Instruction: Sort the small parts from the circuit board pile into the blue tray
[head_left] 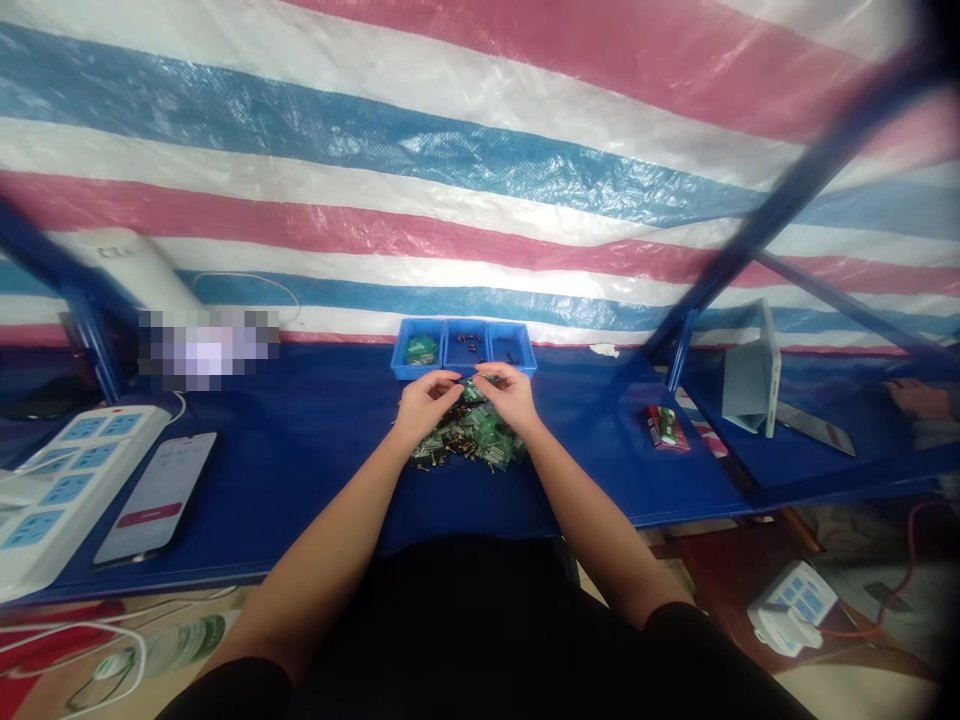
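My left hand (426, 408) and my right hand (511, 398) are close together over a heap at the middle of the blue table. Both are closed in a pinch, with a small green-and-clear plastic packet (471, 390) between their fingertips. Its contents are too small to make out. Beneath them lies the heap of small green-and-clear packets (480, 440), mixed with loose brass-coloured and dark screws (429, 462). Just behind stand three joined blue bins. Green packets lie in the left bin (403, 372), several small screws in the middle bin (465, 362), and a few dark pieces in the right bin (526, 357).
A white power strip (112, 470) and a phone (157, 500) lie at the left. On the right are a small red-and-green box (665, 428), a tablet in a stand case (754, 375) and another person's hand (919, 398). Blue metal posts (720, 270) frame the table; striped sheeting hangs behind.
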